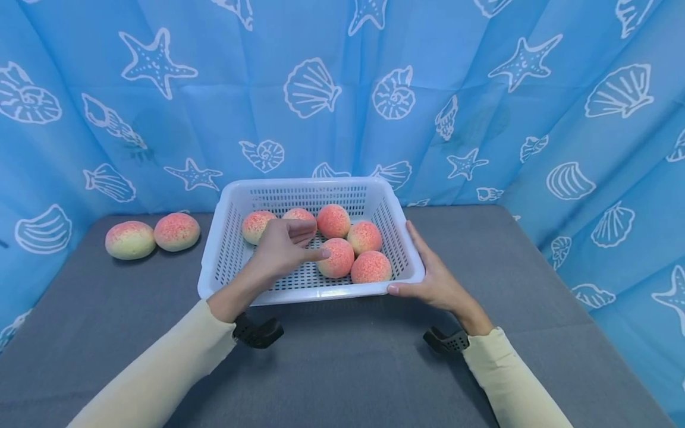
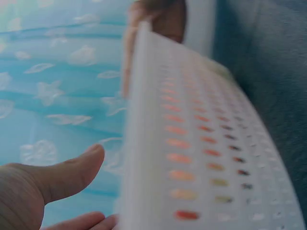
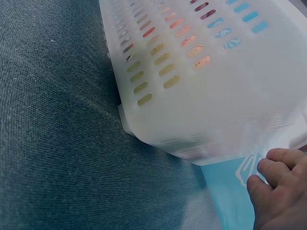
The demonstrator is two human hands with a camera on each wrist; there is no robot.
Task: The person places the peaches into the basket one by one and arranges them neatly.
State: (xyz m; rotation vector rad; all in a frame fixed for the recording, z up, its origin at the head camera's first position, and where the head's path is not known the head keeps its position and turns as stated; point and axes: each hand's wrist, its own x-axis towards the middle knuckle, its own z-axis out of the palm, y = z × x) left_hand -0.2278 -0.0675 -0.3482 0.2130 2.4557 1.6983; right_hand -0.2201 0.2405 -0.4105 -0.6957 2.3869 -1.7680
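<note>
A white plastic basket with slotted walls stands on the table and holds several pink-and-yellow peaches. My left hand reaches in over its front rim, thumb and fingers spread apart. In the head view that thumb's tip overlaps a front peach; nothing shows within the grasp. In the left wrist view the thumb is raised beside the basket wall. My right hand holds the basket's front right corner, thumb at the front rim and fingers along the right side.
Two more peaches lie side by side on the grey tablecloth, left of the basket. A blue curtain with white shells and starfish hangs right behind the basket and along the right side. Each wrist wears a black strap.
</note>
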